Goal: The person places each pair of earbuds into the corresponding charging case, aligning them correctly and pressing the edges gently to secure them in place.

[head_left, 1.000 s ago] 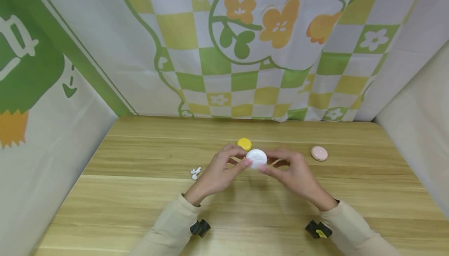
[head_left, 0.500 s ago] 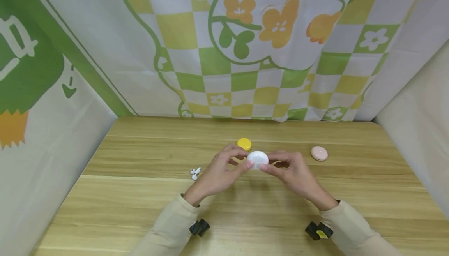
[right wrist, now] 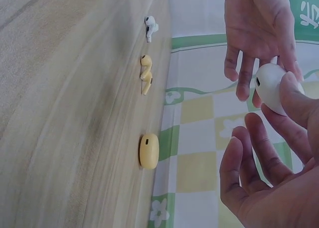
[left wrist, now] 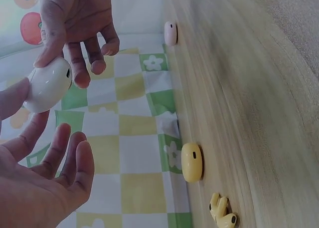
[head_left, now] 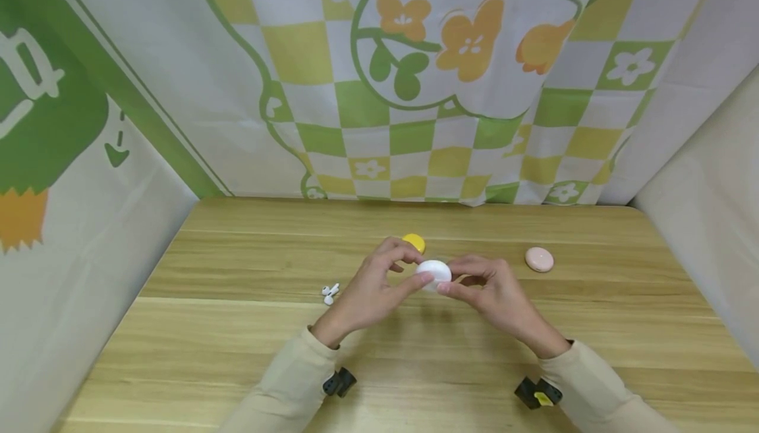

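Observation:
A white rounded earbud charging case (head_left: 434,275) is held up above the table between both hands. My left hand (head_left: 379,285) pinches its left side, the thumb lying across the front. On the other side, my right hand (head_left: 492,288) grips the edge between thumb and index finger. The remaining fingers of both hands are spread, as the left wrist view shows below the case (left wrist: 50,86). Its lid looks closed. A yellow charging case (head_left: 415,242) lies just behind the left hand, partly covered by it. Yellow earbuds (right wrist: 146,76), hidden in the head view, rest on the table.
White earbuds (head_left: 330,293) lie on the wooden table (head_left: 225,341) left of the left hand. A pink charging case (head_left: 539,259) sits to the right. A patterned curtain (head_left: 367,103) hangs along the back edge.
The left thumb has slid farther across the front of the white charging case. The case has sunk slightly and tilted, while the right hand has hardly moved.

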`<state>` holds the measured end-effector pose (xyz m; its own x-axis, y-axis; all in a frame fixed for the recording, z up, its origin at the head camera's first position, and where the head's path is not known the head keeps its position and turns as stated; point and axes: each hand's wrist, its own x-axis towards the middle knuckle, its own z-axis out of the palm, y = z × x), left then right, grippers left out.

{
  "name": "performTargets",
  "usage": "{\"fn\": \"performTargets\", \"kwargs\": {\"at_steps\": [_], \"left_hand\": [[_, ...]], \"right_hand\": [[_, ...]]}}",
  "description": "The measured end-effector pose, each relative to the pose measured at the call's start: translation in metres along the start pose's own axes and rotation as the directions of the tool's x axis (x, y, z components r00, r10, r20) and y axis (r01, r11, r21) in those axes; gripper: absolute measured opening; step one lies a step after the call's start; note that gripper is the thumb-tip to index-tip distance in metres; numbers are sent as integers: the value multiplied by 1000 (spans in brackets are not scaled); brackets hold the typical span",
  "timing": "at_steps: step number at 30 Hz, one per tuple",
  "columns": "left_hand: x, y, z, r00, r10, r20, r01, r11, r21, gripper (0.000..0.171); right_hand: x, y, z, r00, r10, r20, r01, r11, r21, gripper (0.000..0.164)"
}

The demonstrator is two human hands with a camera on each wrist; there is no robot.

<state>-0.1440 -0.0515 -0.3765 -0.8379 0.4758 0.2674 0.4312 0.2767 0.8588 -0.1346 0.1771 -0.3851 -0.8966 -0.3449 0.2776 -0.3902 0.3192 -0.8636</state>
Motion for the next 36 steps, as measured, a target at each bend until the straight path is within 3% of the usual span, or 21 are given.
{"fn": "performTargets", "kwargs": {"at_steps": [22, 30, 36], "left_hand": [[1, -1, -4, 995, -102, -12, 103, 994, 38, 32], [-9, -15, -27, 989, -124, -80, 129, 989, 71, 35], [-21, -27, -47, 983, -157, -92, 168, 979, 115, 38]], "right_hand": [[-2, 3, 4, 1000, -13, 7, 13, 1000, 0, 22], [-2, 6, 4, 1000, -4, -7, 4, 1000, 3, 23], [-1, 8, 4, 1000, 3, -6, -2, 1000, 14, 23]]}}
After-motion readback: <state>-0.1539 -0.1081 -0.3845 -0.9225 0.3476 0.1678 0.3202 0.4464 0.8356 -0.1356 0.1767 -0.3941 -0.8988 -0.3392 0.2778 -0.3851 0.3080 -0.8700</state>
